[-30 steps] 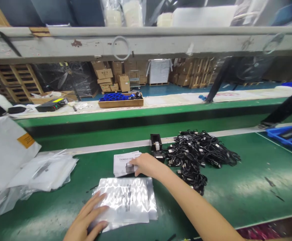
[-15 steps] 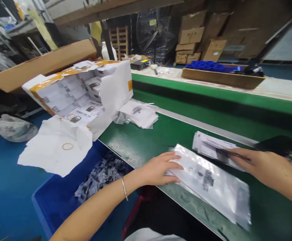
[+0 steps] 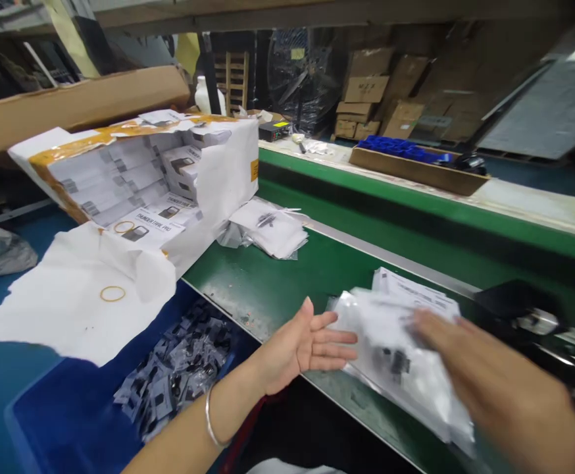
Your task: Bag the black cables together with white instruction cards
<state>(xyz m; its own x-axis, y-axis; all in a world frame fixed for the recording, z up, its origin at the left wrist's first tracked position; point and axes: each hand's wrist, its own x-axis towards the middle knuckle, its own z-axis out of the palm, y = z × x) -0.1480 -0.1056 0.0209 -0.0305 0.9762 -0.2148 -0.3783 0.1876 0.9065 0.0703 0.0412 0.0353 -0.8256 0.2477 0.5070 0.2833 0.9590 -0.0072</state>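
My left hand [image 3: 312, 342] is open, palm turned up and fingers stretched out, beside the near left end of a stack of clear plastic bags [image 3: 435, 388]. Over these bags my right hand [image 3: 495, 375], smeared by motion, grips a white leaflet [image 3: 379, 319] by its right end. The leaflet points toward my left fingers and is blurred too. Just behind lies a stack of white printed leaflets [image 3: 416, 289] on the green work surface [image 3: 258, 289].
A torn white carton [image 3: 233, 164] full of leaflets stands at left. Beside it lie more plastic bags [image 3: 272, 230]. Below, a blue bin [image 3: 45, 408] holds small bagged parts. A cardboard tray [image 3: 416, 171] with blue items sits at the back; dark objects [image 3: 529, 316] lie at right.
My left hand has come off the bags and turned palm up. My right hand has moved from the leaflet stack toward me and left, bringing a leaflet over the bags.
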